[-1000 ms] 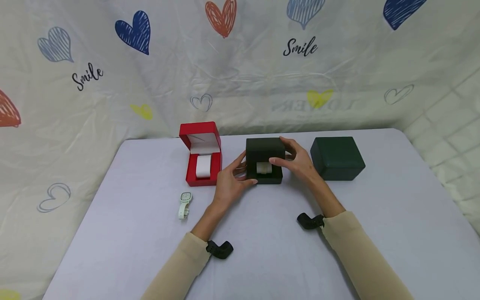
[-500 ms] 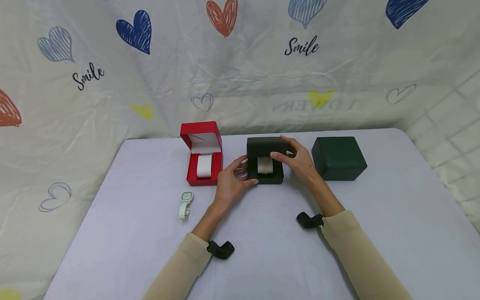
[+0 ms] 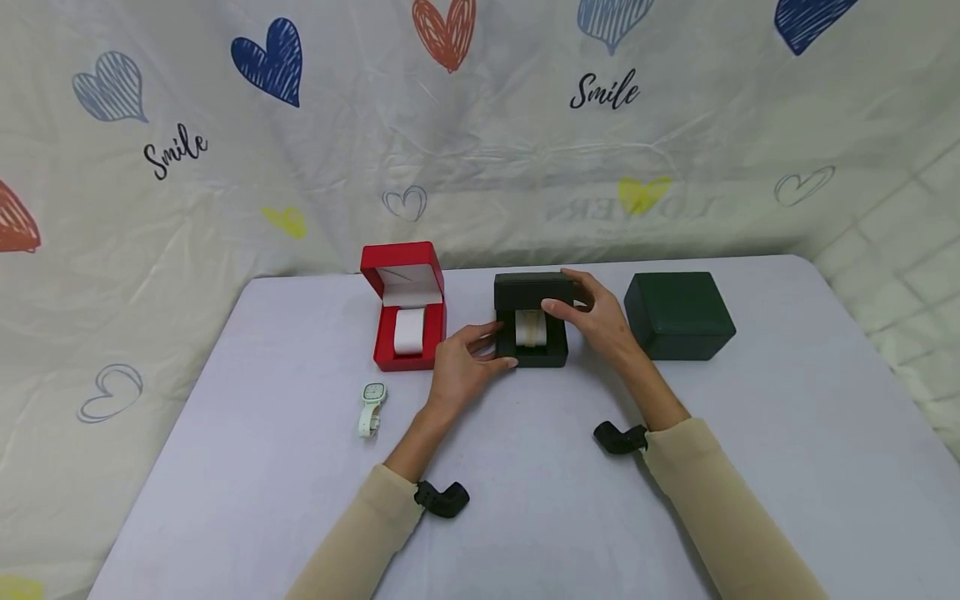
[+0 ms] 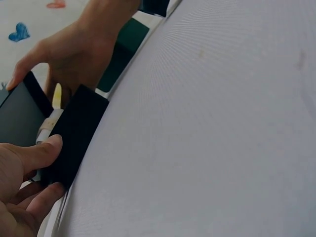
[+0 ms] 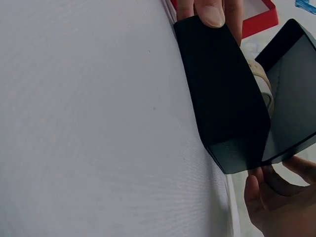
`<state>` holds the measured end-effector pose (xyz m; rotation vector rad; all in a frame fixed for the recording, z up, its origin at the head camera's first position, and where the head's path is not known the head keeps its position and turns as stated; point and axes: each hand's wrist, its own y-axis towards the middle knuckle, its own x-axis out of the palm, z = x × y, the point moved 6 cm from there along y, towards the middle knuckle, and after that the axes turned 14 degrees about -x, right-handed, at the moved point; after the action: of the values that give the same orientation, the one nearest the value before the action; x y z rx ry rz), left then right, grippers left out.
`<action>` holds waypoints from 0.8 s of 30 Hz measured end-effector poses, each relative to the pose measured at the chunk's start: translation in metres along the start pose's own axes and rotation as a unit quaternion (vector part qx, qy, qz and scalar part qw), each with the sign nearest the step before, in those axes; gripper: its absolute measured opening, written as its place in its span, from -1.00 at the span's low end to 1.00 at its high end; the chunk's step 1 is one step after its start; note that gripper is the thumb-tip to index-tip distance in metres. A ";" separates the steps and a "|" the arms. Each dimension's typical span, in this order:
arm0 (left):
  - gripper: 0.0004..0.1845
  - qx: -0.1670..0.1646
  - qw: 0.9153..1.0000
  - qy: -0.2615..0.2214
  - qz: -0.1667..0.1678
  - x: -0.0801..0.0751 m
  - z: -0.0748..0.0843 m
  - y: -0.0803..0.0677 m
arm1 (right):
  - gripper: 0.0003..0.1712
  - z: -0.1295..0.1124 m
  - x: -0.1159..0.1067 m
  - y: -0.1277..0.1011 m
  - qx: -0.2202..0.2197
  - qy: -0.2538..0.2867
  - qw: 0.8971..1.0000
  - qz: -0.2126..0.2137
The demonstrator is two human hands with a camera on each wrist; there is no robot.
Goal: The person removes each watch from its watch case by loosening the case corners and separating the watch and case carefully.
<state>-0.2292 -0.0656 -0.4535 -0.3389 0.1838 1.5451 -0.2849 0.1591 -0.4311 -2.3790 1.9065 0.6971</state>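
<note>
Head view alone shows red box (image 3: 403,308), white watch (image 3: 370,408). Left hand (image 3: 462,367) grips black box (image 3: 531,321) base; right hand (image 3: 596,321) pinches lid, lifted higher than before.

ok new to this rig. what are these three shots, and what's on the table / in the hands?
No machine: a person's two bare hands. The wide shot is from a head camera; the two close ones are from cameras strapped to each wrist. On the table stand an open red box, a black box, a closed green box, and a loose white watch. The left hand holds the black box's base; the right hand grips its half-raised lid. A pale cushion sits inside.
</note>
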 end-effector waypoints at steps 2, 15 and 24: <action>-0.38 -0.001 1.000 0.000 0.002 0.000 0.000 0.000 | -0.13 0.000 0.000 0.000 0.000 -0.006 1.000 0.000; -0.39 -0.007 1.000 -0.019 0.000 0.002 0.000 0.001 | -0.24 -0.003 -0.001 0.007 -0.005 -0.038 0.999 0.007; -0.40 -0.009 1.000 -0.005 0.003 0.001 -0.001 0.001 | -0.02 -0.002 0.001 0.008 0.047 -0.042 0.998 -0.001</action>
<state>-0.2301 -0.0653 -0.4548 -0.3455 0.1632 1.5559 -0.2914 0.1559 -0.4279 -2.2590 1.8592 0.6793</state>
